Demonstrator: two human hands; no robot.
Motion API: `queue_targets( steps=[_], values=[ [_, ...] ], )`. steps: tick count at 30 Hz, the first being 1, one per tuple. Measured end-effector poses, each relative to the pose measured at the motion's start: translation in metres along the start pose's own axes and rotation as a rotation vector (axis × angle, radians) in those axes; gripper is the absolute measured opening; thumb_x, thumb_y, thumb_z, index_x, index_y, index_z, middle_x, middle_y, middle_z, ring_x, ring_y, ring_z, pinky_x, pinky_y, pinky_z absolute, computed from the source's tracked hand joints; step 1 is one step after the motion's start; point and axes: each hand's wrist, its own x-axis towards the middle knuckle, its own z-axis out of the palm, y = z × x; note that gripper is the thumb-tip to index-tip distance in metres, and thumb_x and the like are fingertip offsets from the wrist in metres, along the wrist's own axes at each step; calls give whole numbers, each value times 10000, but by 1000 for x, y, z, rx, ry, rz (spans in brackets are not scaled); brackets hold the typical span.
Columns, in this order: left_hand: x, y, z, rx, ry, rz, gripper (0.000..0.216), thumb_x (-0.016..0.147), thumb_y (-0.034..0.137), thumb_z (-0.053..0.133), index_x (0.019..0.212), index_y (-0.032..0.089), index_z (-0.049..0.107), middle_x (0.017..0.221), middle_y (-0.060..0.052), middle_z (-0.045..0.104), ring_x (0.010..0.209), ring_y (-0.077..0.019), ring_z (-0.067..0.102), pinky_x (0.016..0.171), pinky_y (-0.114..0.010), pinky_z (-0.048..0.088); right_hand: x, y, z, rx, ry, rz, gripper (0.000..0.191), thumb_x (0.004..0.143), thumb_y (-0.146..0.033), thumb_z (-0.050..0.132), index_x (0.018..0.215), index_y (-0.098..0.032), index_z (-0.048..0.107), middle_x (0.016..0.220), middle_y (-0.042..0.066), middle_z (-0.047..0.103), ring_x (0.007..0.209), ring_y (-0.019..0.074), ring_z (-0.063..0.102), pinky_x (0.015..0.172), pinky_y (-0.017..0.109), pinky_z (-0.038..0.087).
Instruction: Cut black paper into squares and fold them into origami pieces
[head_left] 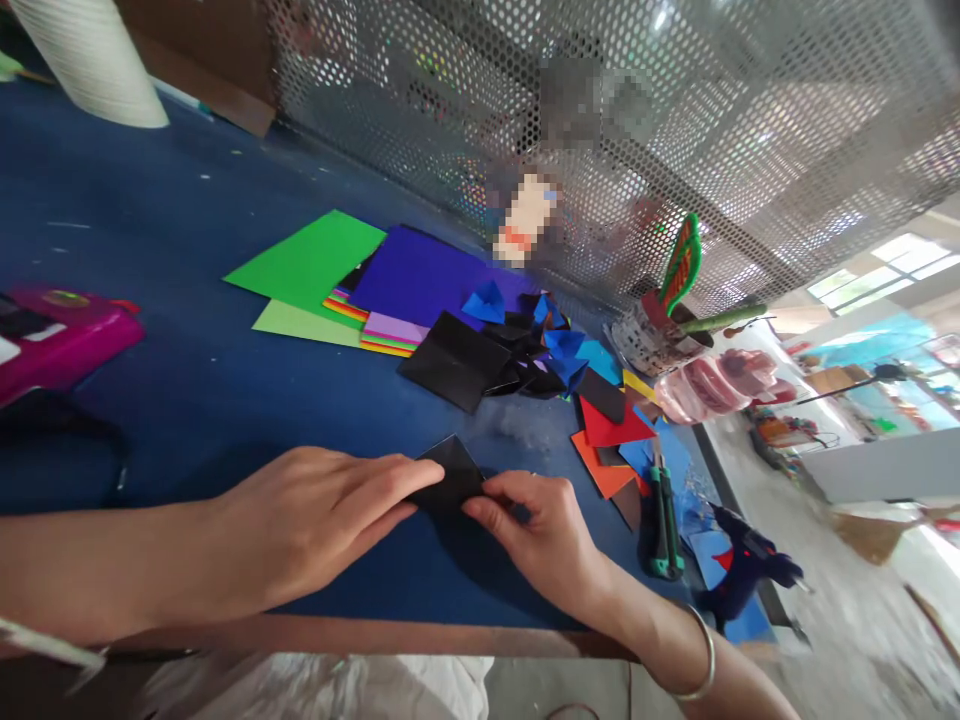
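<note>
A small black paper square (456, 465) is positioned between the two hands, with one corner directed away from the person. The left hand (300, 515) adjoins its left side; the right hand (551, 530) is at its right corner. A shadow falls below the paper; contact with the worktop cannot be confirmed.

Left fingers: nearly straight and close together. The index fingertip rests on the upper face; any grip from beneath is hidden. Right fingers: curled, with thumb and index finger nearly closed, pinching the right corner.

The worktop (187, 410) is blue, with a brown front edge (375, 635). To the right lie a dark blue glue gun (746, 565) and a utility knife (664, 520) with a green-and-black handle. Red paper pieces (609, 422) lie beside the knife. A magenta device (82, 340) is cut off by the left picture border.

Beyond the hands are a black paper stack (454, 360), blue folded pieces (487, 300), a dark blue sheet (420, 270) and a green sheet (300, 262). A pink plastic container (705, 388) stands to their right; a white cone (97, 60) stands at far left.

A perforated metal panel (420, 120) bounds the rear. Windows (892, 268) are visible at far right.
</note>
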Motion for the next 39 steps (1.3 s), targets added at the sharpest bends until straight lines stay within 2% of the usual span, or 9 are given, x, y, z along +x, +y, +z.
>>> queue_targets(
  steps=[5, 9, 13, 17, 25, 29, 31, 35, 39],
  values=[
    [-8, -8, 2, 83, -35, 165, 452, 1064, 10, 319, 1263, 160, 696, 1244, -50, 829, 996, -159, 833, 872, -245, 645, 12, 1, -3, 15, -91, 208, 233, 1009, -308, 720, 800, -205, 712, 595, -57, 677, 509, 80, 581, 503, 187, 361],
    [-5, -9, -4, 123, -88, 202, 512, 1058, 18, 285, 1220, 158, 751, 1289, -77, 826, 1052, -155, 819, 950, -260, 644, 14, 2, 3, -71, -93, 229, 238, 1039, -320, 641, 829, -212, 675, 581, -61, 644, 489, 88, 551, 498, 223, 295],
    [-4, -9, -4, 136, -76, 233, 499, 1062, 31, 307, 1195, 151, 773, 1273, -51, 839, 987, -166, 825, 874, -275, 655, 13, 2, 13, -196, -38, 184, 259, 1081, -349, 581, 884, -215, 682, 605, -51, 675, 487, 108, 604, 522, 249, 320],
    [-9, -6, 1, 78, -45, 182, 488, 1069, 36, 313, 1156, 143, 781, 1200, -34, 859, 967, -181, 815, 877, -312, 638, 14, 2, 20, -335, 9, 116, 327, 1130, -387, 521, 917, -213, 697, 638, -30, 729, 512, 140, 698, 529, 277, 332],
    [-31, 1, 13, -6, -111, 80, 486, 1095, 238, 365, 1415, 216, 731, 1531, -40, 714, 1213, -220, 713, 1079, -341, 541, 20, -2, 21, -443, 66, 29, 464, 1197, -430, 387, 889, -212, 658, 600, -39, 707, 487, 132, 697, 536, 282, 360],
    [-41, 4, 23, 16, -123, 70, 457, 1112, 222, 377, 1401, 174, 727, 1559, -42, 685, 1418, -236, 613, 1330, -414, 333, 21, -1, 22, -435, 62, 11, 490, 1209, -440, 348, 896, -211, 648, 592, -48, 689, 465, 114, 669, 518, 277, 356],
    [-40, 7, 25, 1, -119, 91, 424, 1114, 200, 393, 1356, 151, 737, 1542, -57, 693, 1511, -258, 544, 1380, -455, 255, 21, 0, 22, -416, 56, 15, 488, 1208, -453, 352, 902, -211, 645, 609, -47, 691, 469, 109, 663, 517, 268, 367],
    [-30, 11, 23, -71, -81, 78, 364, 1134, 271, 473, 1360, 143, 727, 1531, -67, 702, 1602, -249, 446, 1389, -391, 274, 22, 0, 22, -379, 57, 29, 484, 1203, -468, 366, 898, -211, 640, 653, -34, 703, 497, 107, 671, 529, 250, 405],
    [-21, 13, 23, -67, -95, 49, 356, 1153, 313, 494, 1381, 186, 737, 1501, -16, 732, 1575, -184, 480, 1404, -351, 243, 23, 0, 21, -350, 40, 37, 445, 1198, -435, 398, 902, -209, 640, 655, -33, 694, 505, 105, 664, 536, 239, 420]
  ],
)
